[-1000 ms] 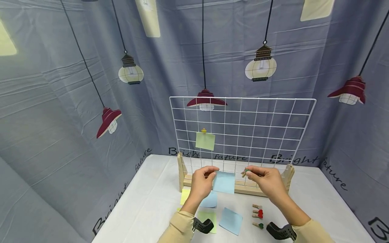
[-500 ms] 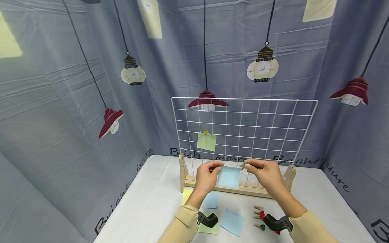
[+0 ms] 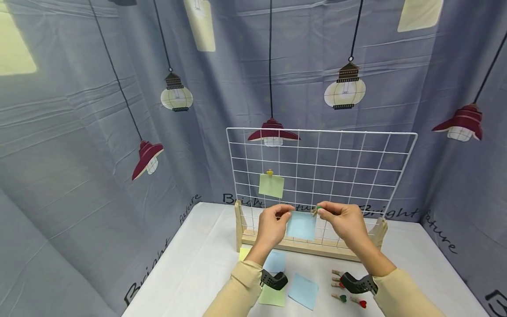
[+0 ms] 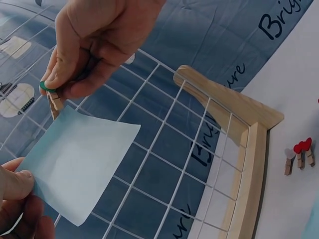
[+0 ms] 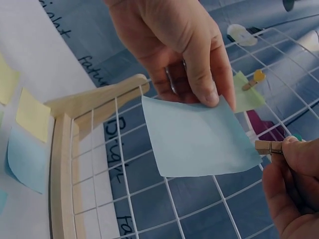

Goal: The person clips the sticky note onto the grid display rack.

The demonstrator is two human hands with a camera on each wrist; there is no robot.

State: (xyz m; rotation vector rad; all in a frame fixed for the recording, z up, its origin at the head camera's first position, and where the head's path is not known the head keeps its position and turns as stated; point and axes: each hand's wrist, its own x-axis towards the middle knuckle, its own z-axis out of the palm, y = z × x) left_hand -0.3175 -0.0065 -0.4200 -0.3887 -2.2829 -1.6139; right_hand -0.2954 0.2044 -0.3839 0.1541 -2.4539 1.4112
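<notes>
A light-blue square paper note [image 3: 301, 226] is held up in front of the white wire grid [image 3: 336, 176]. My left hand [image 3: 273, 224] pinches it at the top left corner between thumb and fingers. Close to the note's other top corner, my right hand [image 3: 344, 220] pinches a small wooden clothespin [image 5: 269, 147] with a green decoration. The clothespin's tip overlaps that corner in both wrist views, and the right thumb lies on its back end.
A green note [image 3: 271, 186] hangs on the grid from a yellow-topped clothespin [image 3: 270, 172]. The grid stands in a wooden base [image 3: 317, 251]. On the white table lie a blue note [image 3: 303, 290], a green note [image 3: 272, 296], more notes, and several clothespins, one with a red heart [image 3: 362, 304].
Both hands have moved up and closer to the grid with the note and clothespin. The right hand has brought the clothespin to the note's top right corner.
</notes>
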